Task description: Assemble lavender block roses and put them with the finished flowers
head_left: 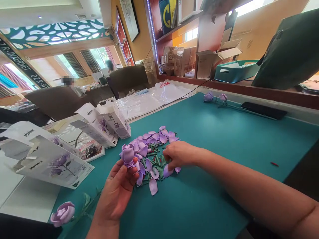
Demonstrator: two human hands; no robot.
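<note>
A partly built purple flower head [128, 154] is held upright between the thumb and fingers of my left hand [122, 186]. Close to its right lies a heap of loose purple petals [143, 149] mixed with green stem and leaf pieces [155, 160] and small red bits. My right hand [177, 154] reaches into the right side of this heap with its fingers bent down, touching or just above a petal [167, 170]. Whether its fingertips hold anything is hidden. One pale petal [153, 187] lies at the heap's front edge.
A purple flower with a green stem [62, 214] lies front left on the green table mat [209, 205]. Opened white boxes [59, 166] stand at the left. Two flowers [208, 96] and a black object [264, 110] lie at the back. People sit beyond.
</note>
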